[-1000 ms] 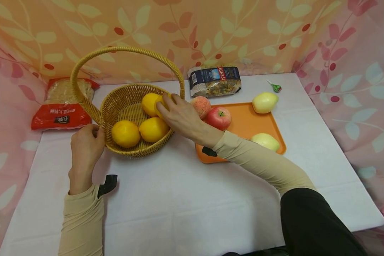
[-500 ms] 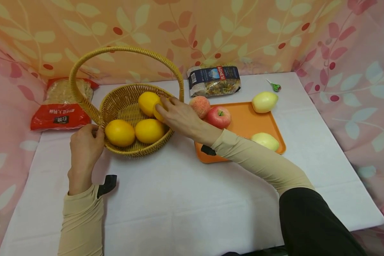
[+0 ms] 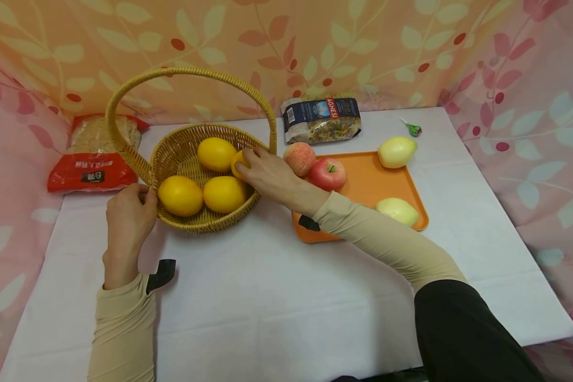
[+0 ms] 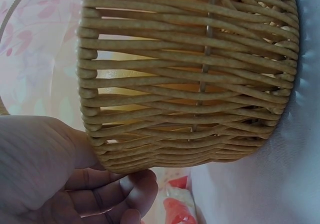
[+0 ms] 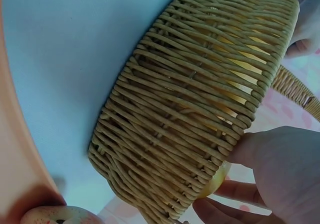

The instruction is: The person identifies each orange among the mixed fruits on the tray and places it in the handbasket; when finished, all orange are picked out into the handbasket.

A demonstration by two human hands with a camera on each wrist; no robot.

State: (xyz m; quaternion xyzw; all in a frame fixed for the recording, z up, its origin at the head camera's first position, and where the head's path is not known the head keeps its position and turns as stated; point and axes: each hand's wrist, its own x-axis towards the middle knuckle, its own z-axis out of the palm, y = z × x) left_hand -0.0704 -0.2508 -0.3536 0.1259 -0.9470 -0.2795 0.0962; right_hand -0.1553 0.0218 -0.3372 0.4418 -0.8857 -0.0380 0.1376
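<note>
A wicker basket [image 3: 176, 151] with a tall arched handle stands on the left half of the table. Inside lie three yellow lemons [image 3: 180, 196], plus a fourth lemon [image 3: 239, 162] at the right side under my right hand [image 3: 274, 178]. The fingers of that hand reach over the rim and curl round this lemon, which is partly hidden; in the right wrist view, a bit of the lemon [image 5: 216, 181] shows past the weave. My left hand [image 3: 130, 217] pinches the basket's left rim near the handle's base, thumb and fingers on either side in the left wrist view.
Right of the basket is an orange tray [image 3: 367, 183] with a red apple [image 3: 328, 174], a peach [image 3: 299, 158] and pale yellow-green fruits [image 3: 397, 152]. Behind stand an AGNESI pasta bag [image 3: 321, 119] and a lollipop [image 3: 413, 129]. A red bag [image 3: 93, 170] lies at the left.
The lemons in the basket have shifted leftward, the rear one most of all. My right hand stays at the right rim with its lemon; my left hand keeps its hold on the basket.
</note>
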